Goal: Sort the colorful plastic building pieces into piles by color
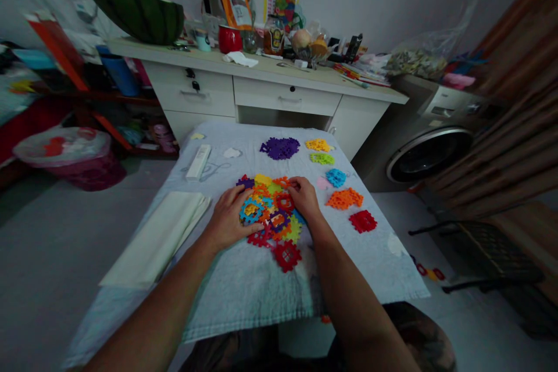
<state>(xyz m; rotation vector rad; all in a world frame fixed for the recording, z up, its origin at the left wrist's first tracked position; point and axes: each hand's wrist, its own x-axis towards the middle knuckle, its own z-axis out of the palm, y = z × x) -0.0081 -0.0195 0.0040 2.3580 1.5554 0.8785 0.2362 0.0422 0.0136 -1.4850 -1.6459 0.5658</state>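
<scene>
A mixed pile of colourful plastic interlocking pieces [279,221] lies mid-table. My left hand [226,218] rests against its left side, thumb and fingers spread beside a blue square piece [244,215]. At the pile's upper right, my right hand [306,197] has its fingertips pinched at an orange interlocking piece [281,182]; part of the grip is hidden. A red square piece [287,256] sits at the near edge. Sorted by colour, other piles lie beyond and to the right: purple [280,148], yellow [318,145], green [322,158], blue [336,177], orange [345,199] and red [363,221].
A pale cloth [253,302] covers the table. On its left lie a folded cream cloth [157,238] and a white oblong box [199,162]. Behind stands a cluttered white desk [288,99]; a washing machine [418,139] is at right, a pink bin [78,163] at left.
</scene>
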